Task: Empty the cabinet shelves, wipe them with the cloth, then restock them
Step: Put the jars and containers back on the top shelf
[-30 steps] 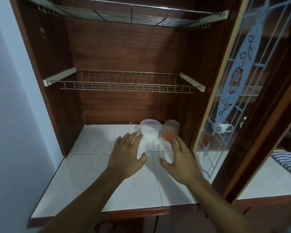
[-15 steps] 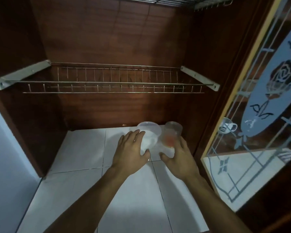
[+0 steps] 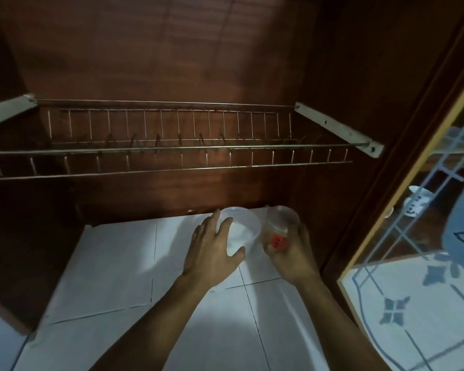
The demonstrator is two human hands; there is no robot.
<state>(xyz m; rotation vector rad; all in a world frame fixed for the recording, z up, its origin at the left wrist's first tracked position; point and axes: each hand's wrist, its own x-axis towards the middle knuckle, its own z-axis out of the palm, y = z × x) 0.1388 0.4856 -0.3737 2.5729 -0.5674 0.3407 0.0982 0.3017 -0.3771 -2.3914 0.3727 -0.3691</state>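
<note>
– Plastic tub (image 3: pixel 245 231) and cup (image 3: pixel 280 223), far right on the tiled shelf (image 3: pixel 118 263): do we hold them yet?
– Since a second ago, yes: our left hand (image 3: pixel 212 250) curls round tub, right hand (image 3: pixel 292 253) round cup. Ready to lift out.

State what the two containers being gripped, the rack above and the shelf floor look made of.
Wide tub: translucent, frosted plastic, apparently; its milky wall lets light through.
Small cup: clear plastic, probably; red label visible through its wall.
Rack: bare metal wire, glinting.
Shelf floor: glossy white tiles, likely ceramic, with dark grout lines.
</note>
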